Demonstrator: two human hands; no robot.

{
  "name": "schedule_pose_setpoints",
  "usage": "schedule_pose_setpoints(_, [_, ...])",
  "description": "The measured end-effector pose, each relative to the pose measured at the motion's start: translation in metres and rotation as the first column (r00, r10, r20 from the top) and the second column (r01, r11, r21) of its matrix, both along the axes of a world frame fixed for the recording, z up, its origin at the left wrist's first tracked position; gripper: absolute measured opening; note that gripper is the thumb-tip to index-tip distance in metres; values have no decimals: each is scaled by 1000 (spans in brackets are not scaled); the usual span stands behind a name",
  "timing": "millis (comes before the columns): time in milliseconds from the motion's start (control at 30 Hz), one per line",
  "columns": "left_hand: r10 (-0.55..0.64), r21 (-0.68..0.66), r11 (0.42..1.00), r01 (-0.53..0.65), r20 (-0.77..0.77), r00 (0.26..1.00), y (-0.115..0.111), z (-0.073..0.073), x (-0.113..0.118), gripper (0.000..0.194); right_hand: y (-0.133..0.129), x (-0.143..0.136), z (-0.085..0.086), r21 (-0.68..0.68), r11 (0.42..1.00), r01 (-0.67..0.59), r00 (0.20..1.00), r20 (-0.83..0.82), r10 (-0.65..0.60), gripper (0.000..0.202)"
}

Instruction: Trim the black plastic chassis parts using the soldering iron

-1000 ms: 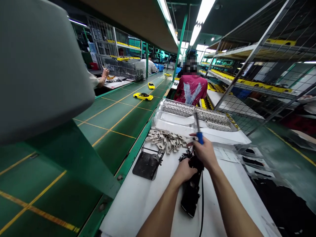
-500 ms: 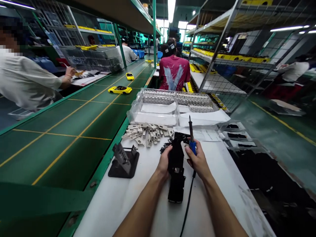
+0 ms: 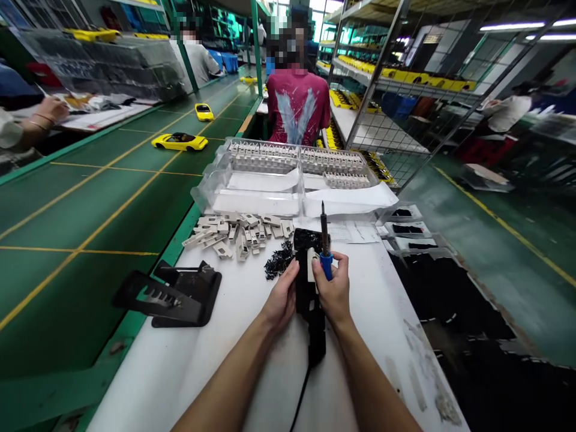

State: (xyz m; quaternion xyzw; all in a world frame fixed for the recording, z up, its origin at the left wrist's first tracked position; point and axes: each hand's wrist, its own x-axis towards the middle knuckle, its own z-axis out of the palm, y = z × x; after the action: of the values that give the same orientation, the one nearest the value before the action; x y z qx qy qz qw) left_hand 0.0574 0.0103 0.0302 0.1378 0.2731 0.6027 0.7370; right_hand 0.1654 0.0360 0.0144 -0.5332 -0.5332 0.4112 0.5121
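My left hand [image 3: 282, 295] is closed on the left edge of a long black plastic part [image 3: 305, 288], held above the white worktop. In my right hand [image 3: 335, 291] is a soldering iron [image 3: 324, 240] with a blue handle, its tip pointing up. The right thumb also presses a small pale plastic piece [image 3: 311, 264] against the black part. Left of the hands lies a small heap of black bits [image 3: 279, 259]. Behind it are many loose pale plastic pieces [image 3: 243, 231]. A black soldering iron stand [image 3: 180, 297] sits near the table's left edge.
Clear plastic trays [image 3: 299, 180] with rows of pale pieces and paper stand at the back. A green conveyor [image 3: 112, 198] on the left carries yellow toy cars [image 3: 180, 141]. Black parts [image 3: 450, 294] lie at right. A person in a red shirt [image 3: 299, 108] sits ahead.
The pale piece has moved onto the black part, and my right hand with the iron has come closer to it. The view has shifted right and the yellow cars appear further left.
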Motion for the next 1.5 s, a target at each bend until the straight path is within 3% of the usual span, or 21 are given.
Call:
schedule_pose_setpoints(567, [-45,12,999,51,-328,944,2,-12,1,59,-4,-3,0,10,996,91,996,20,-91,35])
schedule_pose_setpoints(733, [68,63,997,-44,-455,888,2,-11,1,53,-9,-7,4,-10,996,87,989,117,-85,34])
schedule_pose_setpoints(1033, [165,97,986,-133,-514,842,-4,-9,7,40,-12,-12,0,17,998,55,992,111,-56,26])
schedule_pose_setpoints(1267, [94,91,994,-56,-499,862,-7,-2,7,56,-11,-5,3,55,998,36,998,56,-39,24])
schedule_pose_setpoints(1500, [53,73,997,-18,-506,861,-5,-7,9,62,-11,0,7,67,997,36,982,182,-47,22])
